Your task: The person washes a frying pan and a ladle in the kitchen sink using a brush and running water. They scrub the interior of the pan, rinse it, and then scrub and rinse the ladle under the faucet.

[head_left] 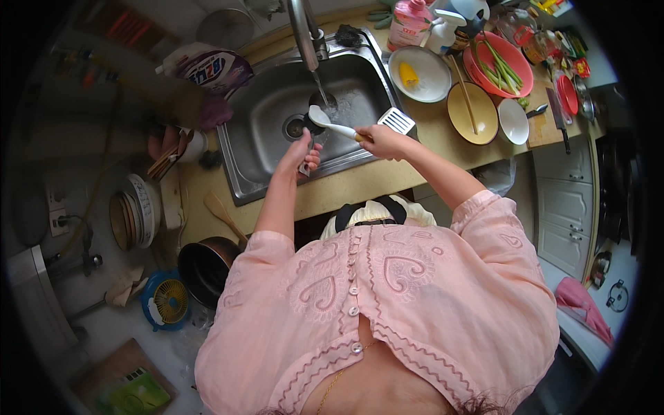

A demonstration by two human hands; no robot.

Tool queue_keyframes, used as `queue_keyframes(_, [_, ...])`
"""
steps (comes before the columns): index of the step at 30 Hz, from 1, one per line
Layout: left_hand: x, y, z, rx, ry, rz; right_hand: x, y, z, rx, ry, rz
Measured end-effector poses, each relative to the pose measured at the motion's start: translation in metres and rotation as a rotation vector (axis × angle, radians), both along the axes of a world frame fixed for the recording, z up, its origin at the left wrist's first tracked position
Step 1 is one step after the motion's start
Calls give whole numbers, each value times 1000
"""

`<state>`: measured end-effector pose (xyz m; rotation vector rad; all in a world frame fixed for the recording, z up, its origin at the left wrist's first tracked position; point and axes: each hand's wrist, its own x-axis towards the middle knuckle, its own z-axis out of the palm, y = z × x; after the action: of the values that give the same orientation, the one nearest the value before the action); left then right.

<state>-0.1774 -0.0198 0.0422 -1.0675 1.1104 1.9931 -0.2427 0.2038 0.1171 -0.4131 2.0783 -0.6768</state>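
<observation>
Over the sink point(252, 138), my right hand point(382, 142) is closed round the handle of a white dish brush point(339, 128). The brush head rests against or just above the dark head of a kitchen utensil with a metal handle point(304, 169), whose exact kind is partly hidden. My left hand point(303, 153) grips that handle, fingers wrapped round it. Water runs from the faucet point(304, 41) just beyond the brush head and splashes in the basin. A slotted turner point(397, 121) lies at the sink's right edge, close to my right hand.
Right of the sink stand a white bowl with something yellow point(436, 79), a yellow bowl point(463, 124), a small white bowl point(513, 121) and a red basin with green stalks point(528, 79). A knife point(559, 114) lies farther right. Left are a purple bag point(207, 69) and a dark pot point(200, 266).
</observation>
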Motion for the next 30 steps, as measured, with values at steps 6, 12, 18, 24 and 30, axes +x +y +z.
queue_keyframes(6, [-61, 7, 25, -58, -15, -289, -5, 15, -60, -140, 130, -224])
queue_keyframes(12, [-125, 14, 14, -287, -25, -510, 3, 31, -54, -137, -35, -434])
queue_keyframes(18, [-172, 14, 23, -618, 9, -1041, 7, 34, -52, -214, -21, -470])
queue_keyframes(24, [-180, 18, 25, -495, 92, -992, 15, 17, -40, -311, -41, -337])
queue_keyframes(30, [-158, 9, 27, -435, -1, -854, 19, 42, -58, -161, -58, -385])
